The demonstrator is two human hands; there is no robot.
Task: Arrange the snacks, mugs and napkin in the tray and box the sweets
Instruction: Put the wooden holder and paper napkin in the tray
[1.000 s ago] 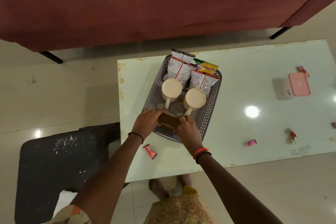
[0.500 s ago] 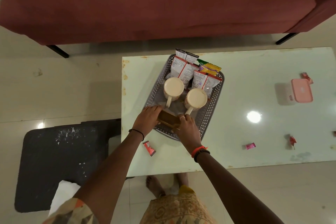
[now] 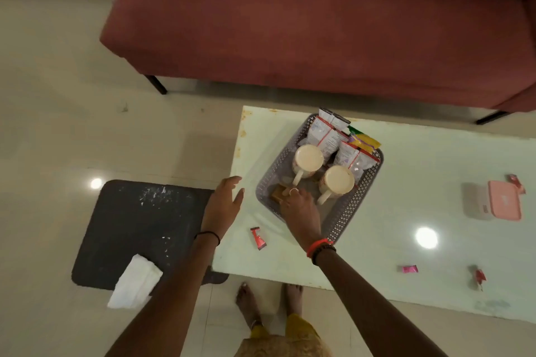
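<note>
Napkin (image 3: 135, 281) lies on floor mat (image 3: 130, 217), down-left of both hands, long axis diagonal, nearer L hand (image 3: 223, 206) (open, fingers spread); R hand (image 3: 300, 209) holds brown packet (image 3: 278, 193) in tray (image 3: 357, 197).

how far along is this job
Done: snack packets and two mugs sit in the tray. In hand: the right hand holds a brown packet in its near corner. Still to do: the napkin lies on the mat, and sweets lie loose on the table, outside the pink box.

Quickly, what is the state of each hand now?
Left hand: open, holding nothing.
Right hand: fingers curled on the brown packet in the tray.
</note>
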